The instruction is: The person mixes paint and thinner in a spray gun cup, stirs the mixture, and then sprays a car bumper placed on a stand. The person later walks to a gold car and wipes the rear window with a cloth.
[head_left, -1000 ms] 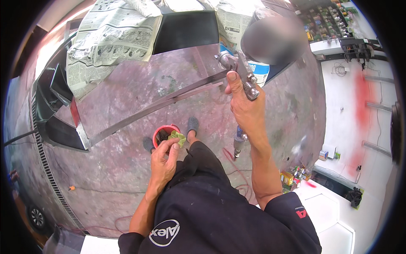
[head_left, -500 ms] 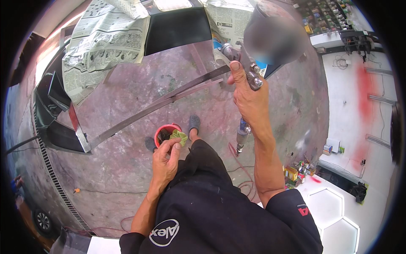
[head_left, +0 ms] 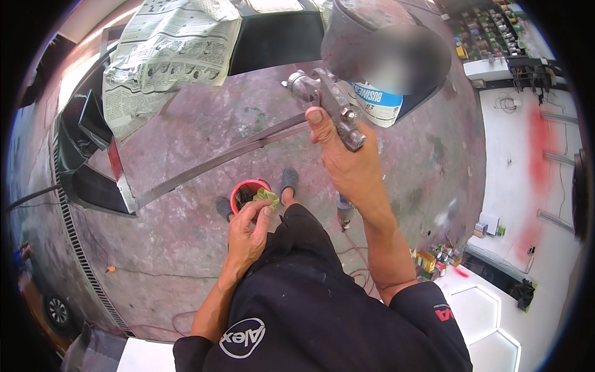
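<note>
My right hand (head_left: 356,164) is wrapped round a metal spray gun (head_left: 338,118), thumb up along its body. A big dark, paint-stained cup (head_left: 344,43) sits at the gun's far side, partly blurred. A silver air fitting (head_left: 344,214) shows below my wrist, with a thin hose leading down. My left hand (head_left: 248,239) is pinched closed at waist height, apparently on a yellow-green cloth (head_left: 266,197). Behind the cloth, lower down, a red bucket (head_left: 263,182) with dark stuff inside stands between my feet.
Newspaper (head_left: 164,68) covers parts around a black panel (head_left: 269,40) ahead. A black part with a long strip (head_left: 217,161) stretches across from the left. Several small boxes and cans (head_left: 434,260) stand at right by a white surface. A reddish hose (head_left: 359,273) lies on the floor.
My right hand has moved left and a little nearer with the spray gun, which has turned and shows more of its body and cup. My left hand has shifted only slightly.
</note>
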